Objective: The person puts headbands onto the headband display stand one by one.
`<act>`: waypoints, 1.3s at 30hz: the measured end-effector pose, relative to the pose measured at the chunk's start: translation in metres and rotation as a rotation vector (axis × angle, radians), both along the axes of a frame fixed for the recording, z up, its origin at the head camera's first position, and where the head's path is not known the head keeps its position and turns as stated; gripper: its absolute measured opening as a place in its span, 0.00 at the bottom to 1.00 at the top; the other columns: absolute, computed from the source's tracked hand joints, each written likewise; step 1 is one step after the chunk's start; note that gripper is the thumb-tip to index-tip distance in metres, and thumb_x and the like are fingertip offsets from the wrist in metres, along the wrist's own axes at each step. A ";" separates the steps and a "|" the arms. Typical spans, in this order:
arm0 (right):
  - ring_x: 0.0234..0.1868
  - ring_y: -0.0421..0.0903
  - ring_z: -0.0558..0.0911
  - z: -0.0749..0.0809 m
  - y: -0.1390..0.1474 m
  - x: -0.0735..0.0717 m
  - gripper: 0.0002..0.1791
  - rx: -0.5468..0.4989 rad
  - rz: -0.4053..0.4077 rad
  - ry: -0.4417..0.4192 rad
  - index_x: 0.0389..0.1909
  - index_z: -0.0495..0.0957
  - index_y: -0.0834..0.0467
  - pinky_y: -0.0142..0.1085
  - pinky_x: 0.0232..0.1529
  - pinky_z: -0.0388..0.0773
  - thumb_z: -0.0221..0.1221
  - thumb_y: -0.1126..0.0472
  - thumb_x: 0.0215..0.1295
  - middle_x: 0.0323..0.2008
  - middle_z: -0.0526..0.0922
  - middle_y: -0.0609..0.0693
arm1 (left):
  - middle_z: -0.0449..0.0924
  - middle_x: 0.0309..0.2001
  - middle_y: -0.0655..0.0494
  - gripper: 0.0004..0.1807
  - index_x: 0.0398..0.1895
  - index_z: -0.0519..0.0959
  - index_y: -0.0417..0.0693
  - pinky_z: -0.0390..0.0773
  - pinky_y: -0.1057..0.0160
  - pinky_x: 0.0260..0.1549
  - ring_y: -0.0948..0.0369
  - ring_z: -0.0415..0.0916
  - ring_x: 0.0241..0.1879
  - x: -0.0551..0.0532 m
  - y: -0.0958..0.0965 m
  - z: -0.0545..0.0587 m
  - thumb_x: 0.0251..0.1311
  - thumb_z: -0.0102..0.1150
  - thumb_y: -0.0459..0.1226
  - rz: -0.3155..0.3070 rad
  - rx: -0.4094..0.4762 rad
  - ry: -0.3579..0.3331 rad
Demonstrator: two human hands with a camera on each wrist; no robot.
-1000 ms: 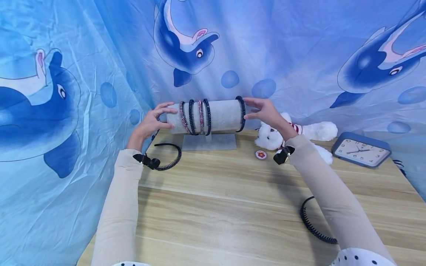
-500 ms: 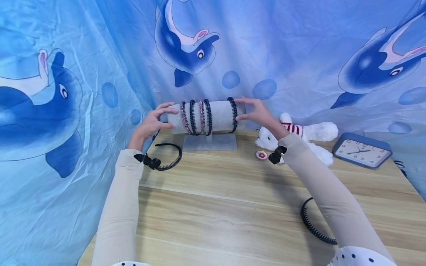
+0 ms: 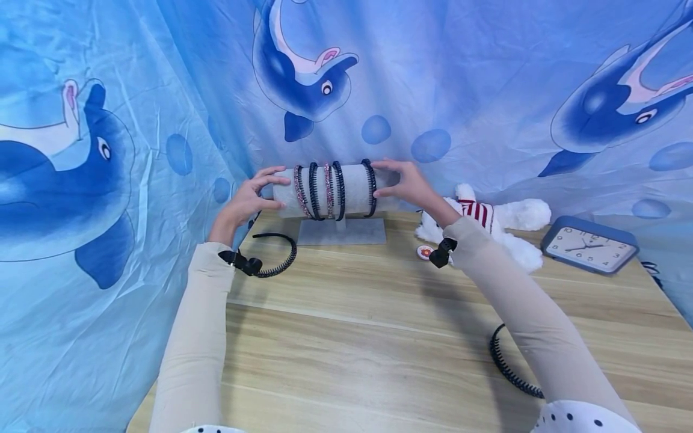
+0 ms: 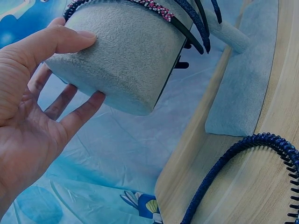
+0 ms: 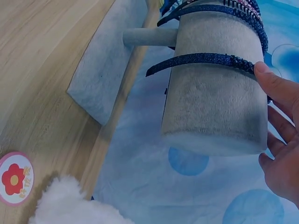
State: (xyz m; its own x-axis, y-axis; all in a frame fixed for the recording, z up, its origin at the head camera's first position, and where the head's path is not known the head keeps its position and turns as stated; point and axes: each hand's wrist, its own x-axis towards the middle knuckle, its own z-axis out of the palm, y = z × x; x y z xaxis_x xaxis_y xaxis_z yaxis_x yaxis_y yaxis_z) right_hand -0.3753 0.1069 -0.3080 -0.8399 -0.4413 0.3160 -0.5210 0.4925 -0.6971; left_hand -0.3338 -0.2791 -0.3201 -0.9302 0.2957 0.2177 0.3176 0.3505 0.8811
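A grey felt-covered headband stand carries a horizontal roll on a flat base. My left hand grips the roll's left end, thumb on one side and fingers on the other in the left wrist view. Several toothed headbands sit round the roll's left half, among them a pink beaded headband. Right of these, a dark blue headband stands apart on the roll. My right hand holds it; the right wrist view shows the thumb against the band, while the roll partly hides the fingers.
One dark headband lies on the wooden table at left, another headband at front right, partly under the right arm. Behind the right forearm lie a white plush toy, a round flower badge and a blue clock.
My right hand has moved left, sliding the dark blue headband from near the roll's right end toward the other bands. The left hand keeps its grip in the same place.
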 end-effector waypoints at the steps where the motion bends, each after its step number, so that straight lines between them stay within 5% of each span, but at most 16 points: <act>1: 0.80 0.52 0.60 0.000 -0.001 0.000 0.37 0.003 -0.003 0.002 0.67 0.76 0.56 0.45 0.81 0.53 0.76 0.64 0.53 0.72 0.73 0.53 | 0.55 0.80 0.50 0.29 0.60 0.78 0.34 0.56 0.42 0.76 0.50 0.48 0.80 0.000 0.000 0.000 0.51 0.70 0.21 0.001 0.001 -0.001; 12: 0.79 0.52 0.62 -0.001 -0.015 -0.002 0.38 0.081 -0.004 0.092 0.67 0.76 0.56 0.47 0.83 0.43 0.77 0.61 0.53 0.71 0.74 0.53 | 0.55 0.80 0.47 0.29 0.60 0.77 0.31 0.55 0.42 0.77 0.50 0.48 0.80 0.003 -0.001 0.001 0.51 0.70 0.21 -0.004 0.018 0.001; 23: 0.75 0.57 0.66 0.000 -0.032 0.000 0.40 0.130 0.028 0.128 0.68 0.75 0.55 0.54 0.80 0.54 0.77 0.60 0.52 0.72 0.72 0.56 | 0.56 0.79 0.48 0.29 0.61 0.76 0.30 0.58 0.44 0.76 0.52 0.47 0.80 0.005 -0.001 0.002 0.53 0.69 0.21 0.001 0.013 0.002; 32: 0.72 0.57 0.66 -0.001 -0.041 0.002 0.40 0.156 0.005 0.148 0.68 0.76 0.53 0.53 0.78 0.53 0.78 0.57 0.51 0.70 0.73 0.57 | 0.56 0.79 0.51 0.29 0.61 0.77 0.34 0.71 0.72 0.62 0.54 0.47 0.80 -0.013 -0.007 -0.014 0.52 0.70 0.21 0.011 0.012 0.014; 39: 0.70 0.57 0.66 0.000 -0.047 0.004 0.41 0.122 0.022 0.130 0.68 0.75 0.54 0.54 0.75 0.61 0.78 0.59 0.50 0.69 0.73 0.57 | 0.59 0.78 0.56 0.28 0.60 0.79 0.38 0.68 0.58 0.71 0.58 0.49 0.80 -0.020 -0.010 -0.020 0.52 0.71 0.22 0.018 0.007 0.043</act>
State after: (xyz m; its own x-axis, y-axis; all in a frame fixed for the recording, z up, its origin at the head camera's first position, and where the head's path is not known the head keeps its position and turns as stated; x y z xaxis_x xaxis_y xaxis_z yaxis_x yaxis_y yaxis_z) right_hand -0.3710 0.0598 -0.3084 -0.7853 -0.5009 0.3640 -0.6143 0.5569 -0.5591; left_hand -0.3533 -0.2891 -0.3405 -0.9252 0.2771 0.2591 0.3485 0.3508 0.8692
